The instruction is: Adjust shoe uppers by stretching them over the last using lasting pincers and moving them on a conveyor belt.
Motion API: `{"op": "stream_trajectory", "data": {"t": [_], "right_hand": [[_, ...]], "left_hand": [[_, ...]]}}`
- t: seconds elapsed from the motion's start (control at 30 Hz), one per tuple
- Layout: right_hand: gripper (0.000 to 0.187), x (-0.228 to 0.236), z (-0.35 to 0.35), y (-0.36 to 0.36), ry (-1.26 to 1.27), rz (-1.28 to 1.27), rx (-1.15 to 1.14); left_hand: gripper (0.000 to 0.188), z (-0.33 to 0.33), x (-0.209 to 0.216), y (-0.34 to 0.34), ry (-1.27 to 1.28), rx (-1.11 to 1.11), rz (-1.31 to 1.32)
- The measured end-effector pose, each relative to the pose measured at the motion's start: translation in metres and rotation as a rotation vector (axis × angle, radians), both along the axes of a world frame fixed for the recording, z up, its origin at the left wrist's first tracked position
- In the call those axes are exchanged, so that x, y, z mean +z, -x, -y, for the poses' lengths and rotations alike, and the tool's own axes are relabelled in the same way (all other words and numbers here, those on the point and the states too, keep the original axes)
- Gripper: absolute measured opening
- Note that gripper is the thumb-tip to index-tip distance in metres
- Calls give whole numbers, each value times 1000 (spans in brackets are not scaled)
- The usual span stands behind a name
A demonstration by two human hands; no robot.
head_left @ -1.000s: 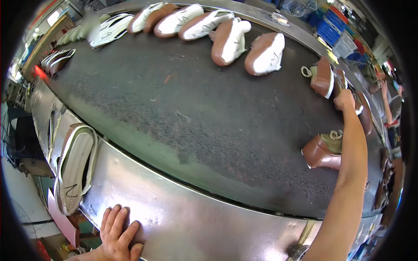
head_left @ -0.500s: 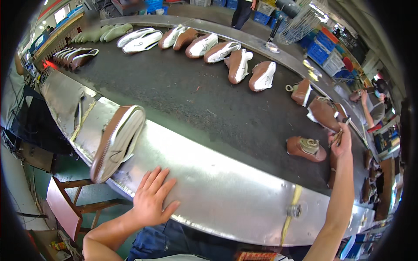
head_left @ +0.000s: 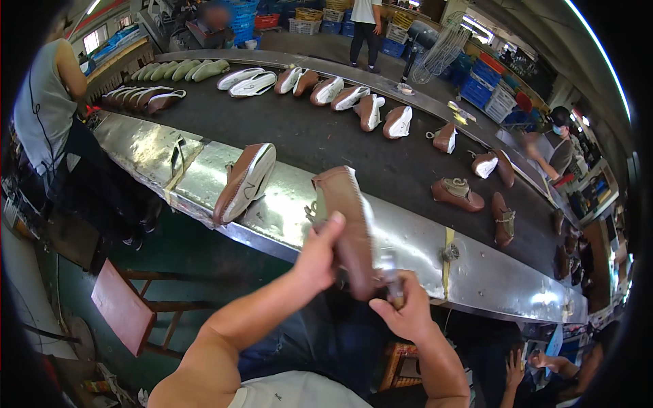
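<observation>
My left hand (head_left: pixel 317 260) is closed around a brown shoe upper (head_left: pixel 347 224) with a white edge, held tilted above the near metal ledge. Close to the shoe's lower end, my right hand (head_left: pixel 411 311) grips a small metal hand tool (head_left: pixel 394 287); motion blur hides its exact kind. Whether the tool touches the shoe I cannot tell. To the left of my left hand, a brown shoe with a pale sole (head_left: pixel 249 182) leans on the ledge.
The metal ledge (head_left: pixel 476 272) borders a dark conveyor belt (head_left: pixel 299 126). Along the belt's far side stand several brown and white shoes (head_left: pixel 396 122). More brown shoes (head_left: pixel 459 194) lie at the right. A stool (head_left: pixel 124 306) stands lower left; co-workers are at left, far right and lower right.
My right hand has come back from the belt's right side to in front of me. My left hand, earlier spread flat on the ledge, now holds a brown shoe upper. The view has shifted.
</observation>
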State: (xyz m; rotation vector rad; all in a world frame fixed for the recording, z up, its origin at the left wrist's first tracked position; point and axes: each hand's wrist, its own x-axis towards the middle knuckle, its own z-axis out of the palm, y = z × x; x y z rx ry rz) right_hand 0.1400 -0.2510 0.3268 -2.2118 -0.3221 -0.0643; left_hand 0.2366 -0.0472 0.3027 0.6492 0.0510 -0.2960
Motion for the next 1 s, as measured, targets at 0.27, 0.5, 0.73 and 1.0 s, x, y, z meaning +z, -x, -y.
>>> {"op": "stream_trajectory", "data": {"t": [0.27, 0.5, 0.73, 1.0], "right_hand": [[49, -24, 7, -99, 222, 200, -103], [49, -103, 69, -216, 447, 442, -160], [49, -99, 67, -229, 379, 387, -140], [55, -100, 72, -241, 330, 317, -99]], "left_hand": [[74, -162, -5, -50, -1697, 329, 735], [62, -170, 30, -80, -2446, -336, 1186], [39, -107, 61, -334, -2010, -192, 684], [97, -37, -96, -644, -2002, 582, 25]]}}
